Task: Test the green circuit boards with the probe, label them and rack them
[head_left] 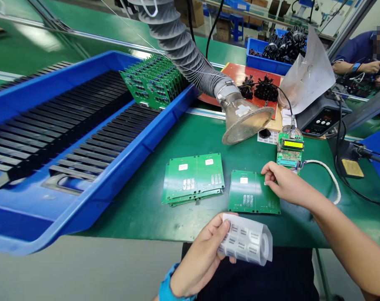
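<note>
Curled round a roll of printed white labels [248, 240], my left hand [207, 246] is closed near the table's front edge. My right hand [278, 179] is over the upper right part of a single green circuit board [248, 196], its thumb and fingers pinched together; anything between the fingertips is too small to make out. One white label [244, 180] shows on this board's left half. To the left lies a stack of green boards [194, 175], the top one bearing two white labels.
A blue slotted tray [92, 184] with upright boards [155, 81] fills the left. A fume hose hood [245, 121] hangs above the table [133, 213]. A small display module [290, 150] with a cable stands beyond my right hand. A co-worker's hands [376, 71] show at far right.
</note>
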`<control>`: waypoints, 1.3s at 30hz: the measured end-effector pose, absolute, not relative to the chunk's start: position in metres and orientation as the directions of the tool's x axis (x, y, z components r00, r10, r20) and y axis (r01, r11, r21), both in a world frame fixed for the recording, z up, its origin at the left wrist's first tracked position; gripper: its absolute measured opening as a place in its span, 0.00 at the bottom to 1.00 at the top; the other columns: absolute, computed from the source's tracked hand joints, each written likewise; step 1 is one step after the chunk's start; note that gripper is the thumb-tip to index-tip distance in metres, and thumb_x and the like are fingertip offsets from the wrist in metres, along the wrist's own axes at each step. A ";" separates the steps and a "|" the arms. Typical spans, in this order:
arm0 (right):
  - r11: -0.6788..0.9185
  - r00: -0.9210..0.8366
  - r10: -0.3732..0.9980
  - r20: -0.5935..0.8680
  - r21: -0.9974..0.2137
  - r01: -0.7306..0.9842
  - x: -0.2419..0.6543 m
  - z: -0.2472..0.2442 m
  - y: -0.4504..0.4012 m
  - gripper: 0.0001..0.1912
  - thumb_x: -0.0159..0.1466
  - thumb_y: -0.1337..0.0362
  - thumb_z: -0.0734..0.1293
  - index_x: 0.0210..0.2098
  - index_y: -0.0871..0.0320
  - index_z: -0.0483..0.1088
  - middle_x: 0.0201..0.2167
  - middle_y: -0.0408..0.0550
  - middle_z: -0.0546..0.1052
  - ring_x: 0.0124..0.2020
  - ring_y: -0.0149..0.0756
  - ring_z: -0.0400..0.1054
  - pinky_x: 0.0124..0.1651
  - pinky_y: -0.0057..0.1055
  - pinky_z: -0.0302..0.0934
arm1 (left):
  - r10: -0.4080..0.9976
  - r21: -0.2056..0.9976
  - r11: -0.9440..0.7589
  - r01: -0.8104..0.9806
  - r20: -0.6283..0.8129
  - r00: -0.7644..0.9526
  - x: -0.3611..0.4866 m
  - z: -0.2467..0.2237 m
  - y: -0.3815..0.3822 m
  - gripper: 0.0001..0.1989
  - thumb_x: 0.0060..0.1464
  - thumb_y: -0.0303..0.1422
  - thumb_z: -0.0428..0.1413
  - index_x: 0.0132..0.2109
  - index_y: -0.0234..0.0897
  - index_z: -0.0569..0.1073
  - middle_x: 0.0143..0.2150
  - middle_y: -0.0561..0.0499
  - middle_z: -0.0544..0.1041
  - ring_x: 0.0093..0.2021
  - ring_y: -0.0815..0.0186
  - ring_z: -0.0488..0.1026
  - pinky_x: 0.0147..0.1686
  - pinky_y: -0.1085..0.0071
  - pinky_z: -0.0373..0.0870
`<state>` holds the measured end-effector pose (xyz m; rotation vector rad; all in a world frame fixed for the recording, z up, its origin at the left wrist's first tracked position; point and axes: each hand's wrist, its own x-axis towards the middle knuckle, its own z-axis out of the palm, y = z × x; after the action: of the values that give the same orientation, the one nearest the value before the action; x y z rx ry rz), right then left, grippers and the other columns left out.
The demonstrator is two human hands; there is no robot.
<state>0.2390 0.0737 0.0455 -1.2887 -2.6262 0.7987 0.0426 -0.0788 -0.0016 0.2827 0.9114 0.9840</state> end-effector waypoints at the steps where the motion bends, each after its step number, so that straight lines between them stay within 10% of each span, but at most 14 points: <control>1: 0.535 -0.633 0.769 -0.092 -0.451 0.715 0.237 0.046 0.069 0.13 0.59 0.78 0.59 0.39 0.57 0.63 0.33 0.47 0.72 0.37 0.39 0.67 0.39 0.35 0.63 | 0.816 0.562 0.555 -0.614 -0.511 0.270 0.040 -0.002 -0.080 0.21 0.47 0.47 0.64 0.41 0.36 0.73 0.26 0.54 0.73 0.25 0.72 0.69 0.22 0.79 0.68; 7: 0.647 -0.708 0.704 -0.055 -0.361 0.672 0.243 0.052 0.048 0.14 0.56 0.64 0.72 0.37 0.56 0.63 0.61 0.63 0.59 0.65 0.57 0.50 0.59 0.54 0.55 | 0.824 0.511 0.562 -0.650 -0.410 0.390 0.028 0.001 -0.090 0.31 0.32 0.37 0.74 0.46 0.40 0.74 0.34 0.52 0.77 0.31 0.71 0.72 0.30 0.78 0.70; 14: 0.756 -0.835 0.549 -0.044 -0.401 0.518 0.216 0.074 0.055 0.19 0.50 0.64 0.75 0.34 0.55 0.61 0.51 0.59 0.68 0.64 0.52 0.53 0.66 0.58 0.42 | 0.863 0.664 0.488 -0.567 -0.462 0.203 0.023 0.009 -0.102 0.19 0.38 0.42 0.70 0.34 0.35 0.75 0.27 0.51 0.77 0.29 0.66 0.73 0.28 0.74 0.70; 25: 0.789 -0.899 0.437 0.004 -0.481 0.381 0.108 0.056 0.082 0.24 0.52 0.58 0.76 0.43 0.61 0.67 0.62 0.65 0.60 0.68 0.58 0.45 0.66 0.57 0.41 | 0.914 0.926 0.358 -0.124 -0.374 -0.158 0.031 0.005 -0.091 0.15 0.46 0.43 0.63 0.29 0.35 0.73 0.25 0.54 0.73 0.26 0.67 0.69 0.27 0.73 0.66; 30: 0.521 -0.842 0.528 -0.109 -0.742 0.422 0.172 0.074 0.046 0.12 0.62 0.60 0.69 0.43 0.57 0.71 0.41 0.50 0.76 0.44 0.38 0.70 0.47 0.36 0.65 | 0.932 0.955 0.297 -0.018 -0.293 -0.214 0.027 0.009 -0.086 0.13 0.50 0.40 0.59 0.26 0.37 0.68 0.21 0.57 0.69 0.23 0.69 0.65 0.23 0.75 0.63; 39: 0.339 -0.742 0.648 -0.173 -0.807 0.484 0.192 0.057 0.024 0.07 0.58 0.73 0.69 0.27 0.57 0.77 0.24 0.42 0.73 0.28 0.31 0.68 0.32 0.25 0.61 | 0.972 0.973 0.115 0.201 -0.069 -0.224 0.027 0.001 -0.075 0.08 0.53 0.36 0.55 0.39 0.40 0.75 0.31 0.52 0.78 0.29 0.65 0.72 0.29 0.74 0.67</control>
<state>0.1921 0.0244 0.0568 -1.0350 -2.4185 1.3611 0.0269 -0.0750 0.0009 1.1831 1.5736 1.1865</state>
